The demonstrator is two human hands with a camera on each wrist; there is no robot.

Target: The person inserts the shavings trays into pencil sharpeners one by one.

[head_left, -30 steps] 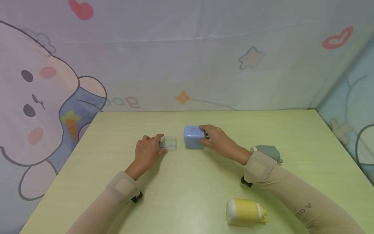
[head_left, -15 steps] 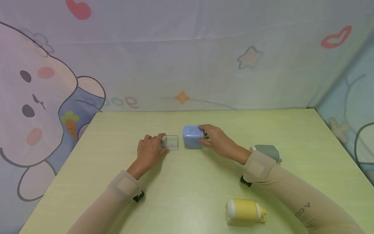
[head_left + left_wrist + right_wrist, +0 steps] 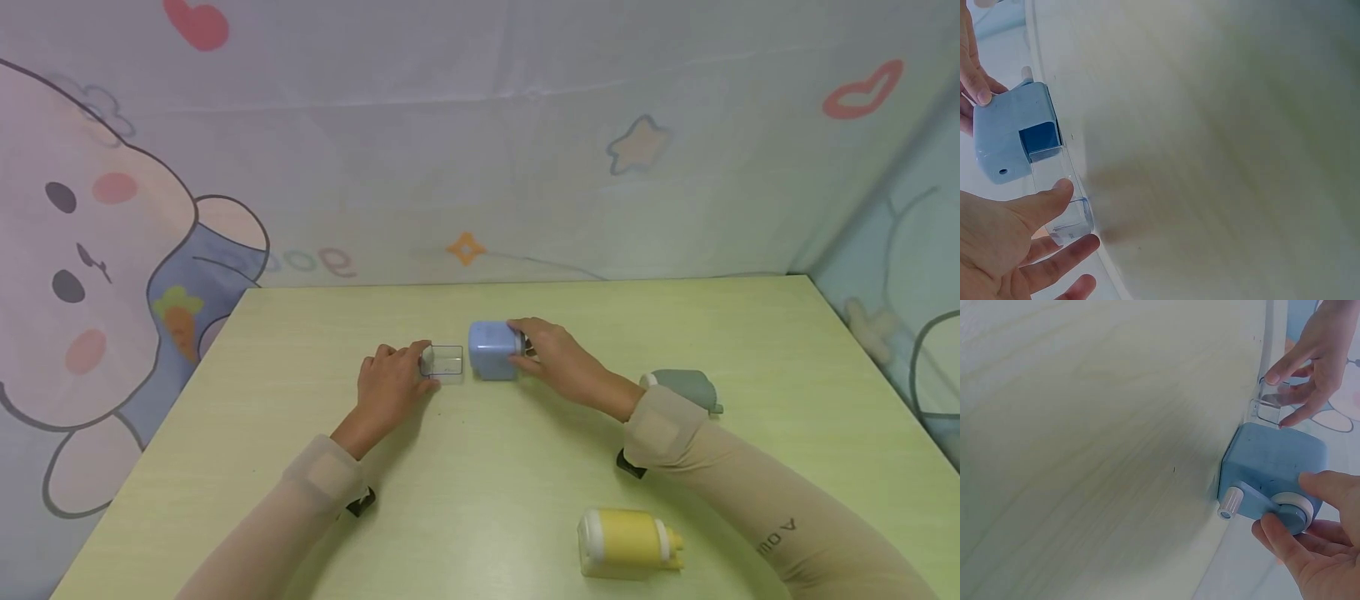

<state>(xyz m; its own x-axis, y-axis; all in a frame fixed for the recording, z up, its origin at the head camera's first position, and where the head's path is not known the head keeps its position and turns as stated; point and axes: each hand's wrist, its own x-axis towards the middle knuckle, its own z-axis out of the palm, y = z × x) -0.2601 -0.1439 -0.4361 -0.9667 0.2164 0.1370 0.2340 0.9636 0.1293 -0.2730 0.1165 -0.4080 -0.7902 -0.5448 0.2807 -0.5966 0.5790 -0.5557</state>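
Note:
My right hand [image 3: 564,360] grips a blue crank pencil sharpener [image 3: 492,350] lying on the table, with its thumb and fingers at the crank end. In the right wrist view the crank handle [image 3: 1230,503] points toward the tabletop side. My left hand [image 3: 390,382] pinches a clear plastic shavings drawer [image 3: 447,360] between thumb and fingers. The left wrist view shows the sharpener's dark rectangular slot [image 3: 1040,139] facing the drawer, whose front end sits right at the slot's lower edge. Most of the drawer is outside the sharpener.
On the pale wooden table [image 3: 450,500], a yellow and white object [image 3: 630,542] with small yellow prongs lies near the front right. A green object [image 3: 684,390] with a white end lies partly behind my right sleeve. A printed cloth [image 3: 420,150] hangs behind the table.
The left hand has slid the clear drawer rightward, narrowing the gap to the sharpener. My right hand and the sharpener stay almost in place.

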